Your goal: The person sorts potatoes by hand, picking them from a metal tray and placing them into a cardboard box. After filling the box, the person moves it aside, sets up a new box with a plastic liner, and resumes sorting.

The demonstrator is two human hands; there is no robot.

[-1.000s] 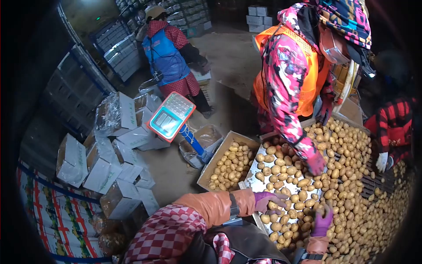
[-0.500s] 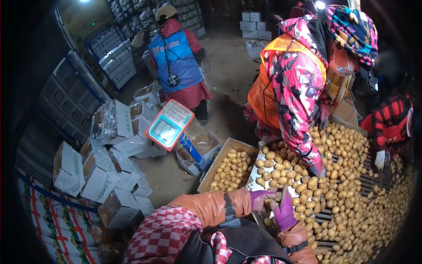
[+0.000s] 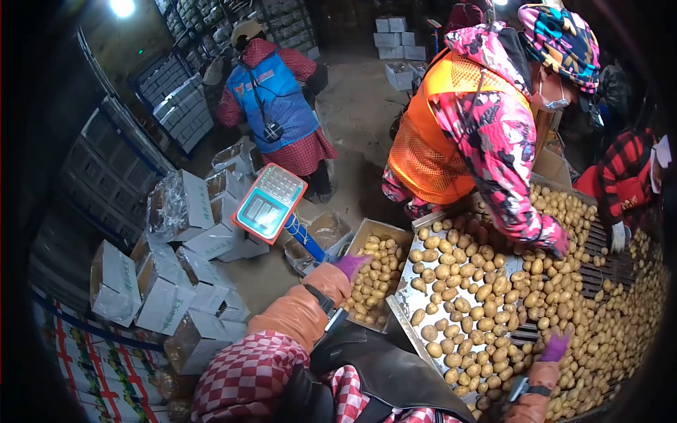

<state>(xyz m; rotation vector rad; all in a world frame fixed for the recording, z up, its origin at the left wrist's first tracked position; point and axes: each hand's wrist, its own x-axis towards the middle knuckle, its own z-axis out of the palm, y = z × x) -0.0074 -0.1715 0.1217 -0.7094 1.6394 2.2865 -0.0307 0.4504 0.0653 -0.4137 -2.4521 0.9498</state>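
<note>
My left hand (image 3: 352, 265), in a purple glove, is over the left edge of a cardboard box (image 3: 400, 238) of potatoes, its fingers stretched out above them and nothing visible in it. Far to the right, my right hand (image 3: 556, 347), also gloved, reaches onto the potatoes (image 3: 534, 311) spread over the sorting table. Its fingers are apart and touch or nearly touch the pile. The table's metal tray (image 3: 403, 304) stands right beside the box, with many loose potatoes on it.
Across the table a person in an orange vest (image 3: 431, 151) reaches into the potatoes. Another person in a red plaid jacket (image 3: 620, 180) is at the far right. A person in a blue vest (image 3: 271, 106) stands behind a scale (image 3: 269, 202). White cartons (image 3: 163, 292) lie at left.
My hands, close together over the tray before, have moved apart: the left to the box, the right to the pile. The person in orange has shifted an arm right.
</note>
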